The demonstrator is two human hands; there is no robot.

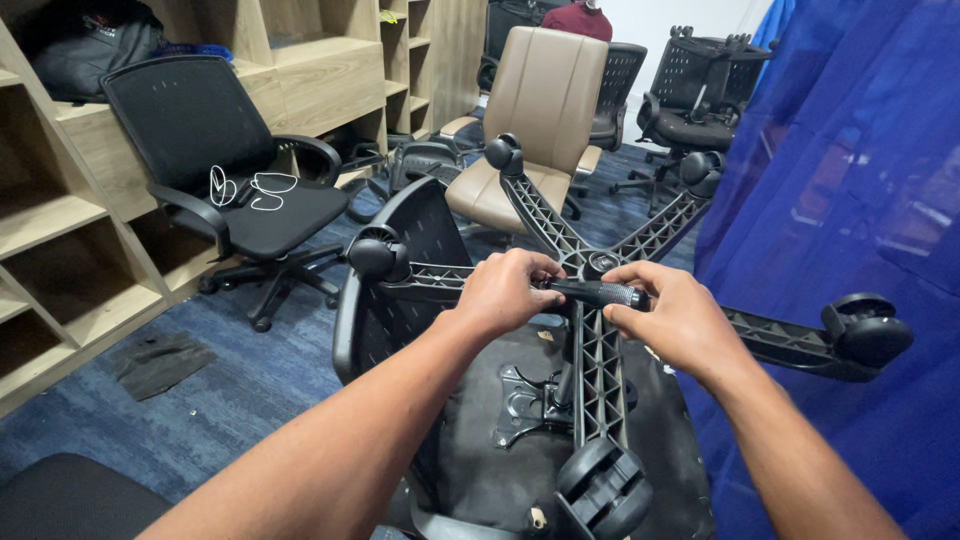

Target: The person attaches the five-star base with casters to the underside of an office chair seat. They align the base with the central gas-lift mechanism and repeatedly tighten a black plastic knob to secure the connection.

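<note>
No packages or signs legible. Upturned chair base (590, 330), five spokes, five casters, stands over the overturned seat (500, 470). Black cylinder (598, 293) lies level, long axis left to right, at the hub. Left hand (505, 290) and right hand (665, 320) each clasp one end, fingers closed around it.

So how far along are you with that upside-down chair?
Done: the chair lies upside down with its wheeled base sticking up. In hand: the left hand and right hand both grip a black tool at the middle of the base. Left: the base is not off, and all the wheels in view, like this wheel, are on.
</note>
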